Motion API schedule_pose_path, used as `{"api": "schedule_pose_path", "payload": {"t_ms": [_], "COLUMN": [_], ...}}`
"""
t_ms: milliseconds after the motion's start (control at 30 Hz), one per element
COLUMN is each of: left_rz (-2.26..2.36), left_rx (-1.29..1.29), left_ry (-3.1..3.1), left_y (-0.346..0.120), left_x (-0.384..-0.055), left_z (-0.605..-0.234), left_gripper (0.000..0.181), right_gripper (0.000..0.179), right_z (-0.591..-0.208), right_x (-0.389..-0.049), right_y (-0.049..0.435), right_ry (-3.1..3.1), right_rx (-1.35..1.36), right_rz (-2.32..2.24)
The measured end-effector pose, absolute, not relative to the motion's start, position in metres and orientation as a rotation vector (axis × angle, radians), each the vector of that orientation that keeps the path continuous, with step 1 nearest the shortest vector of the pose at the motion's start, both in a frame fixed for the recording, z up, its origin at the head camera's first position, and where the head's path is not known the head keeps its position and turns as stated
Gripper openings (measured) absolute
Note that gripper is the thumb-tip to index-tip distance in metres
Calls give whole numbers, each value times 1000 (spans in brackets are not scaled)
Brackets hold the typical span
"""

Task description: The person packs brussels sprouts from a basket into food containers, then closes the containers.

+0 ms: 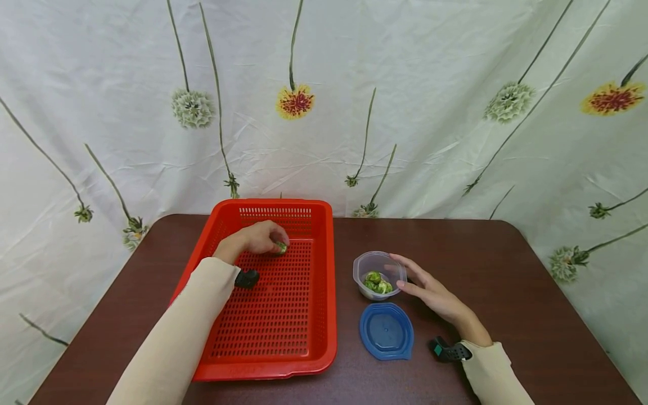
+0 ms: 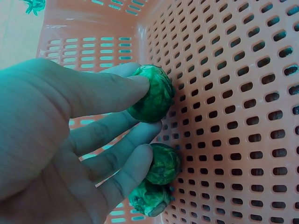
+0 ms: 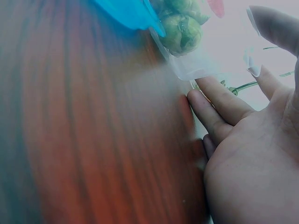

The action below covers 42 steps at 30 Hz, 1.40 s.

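My left hand point(image 1: 258, 239) reaches into the red perforated basket point(image 1: 331, 292) and pinches a Brussels sprout point(image 2: 152, 95) between thumb and fingers, close to the basket's mesh. Two more sprouts point(image 2: 163, 164) lie side by side beneath its lower fingers in the left wrist view; in the head view the hand hides them. To the right stands a clear plastic tub point(image 1: 360, 277) with several sprouts point(image 1: 377, 283) at its bottom. My right hand point(image 1: 430, 293) rests at the tub's right side, its thumb and extended fingers spread along the rim.
A blue lid point(image 1: 386, 331) lies on the dark brown table point(image 1: 481, 264) just in front of the tub. Behind the table's far edge hangs a white cloth point(image 1: 425, 112) with a flower print. Each wrist wears a black strap with a camera point(image 1: 445, 350).
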<state>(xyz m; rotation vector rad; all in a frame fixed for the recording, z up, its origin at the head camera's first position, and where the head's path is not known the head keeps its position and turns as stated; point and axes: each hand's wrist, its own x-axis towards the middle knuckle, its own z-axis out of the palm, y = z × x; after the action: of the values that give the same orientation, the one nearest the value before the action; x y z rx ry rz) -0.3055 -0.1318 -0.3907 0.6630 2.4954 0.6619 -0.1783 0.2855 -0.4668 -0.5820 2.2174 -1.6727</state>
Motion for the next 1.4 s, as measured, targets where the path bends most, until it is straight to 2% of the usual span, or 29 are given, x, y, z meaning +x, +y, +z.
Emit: {"api": "schedule_pose_path", "payload": {"t_ms": [1400], "left_rz": [748], "left_rx": [710], "left_ry": [2570], "left_y": [-121], "left_x": [-303], "left_z": [-369], "left_gripper": [24], "right_gripper": [59], "right_z": [-467], "right_x": [-179], "right_y": [286], "right_ry": [2210], "right_rx": [-598], "right_rz": [-1668]}}
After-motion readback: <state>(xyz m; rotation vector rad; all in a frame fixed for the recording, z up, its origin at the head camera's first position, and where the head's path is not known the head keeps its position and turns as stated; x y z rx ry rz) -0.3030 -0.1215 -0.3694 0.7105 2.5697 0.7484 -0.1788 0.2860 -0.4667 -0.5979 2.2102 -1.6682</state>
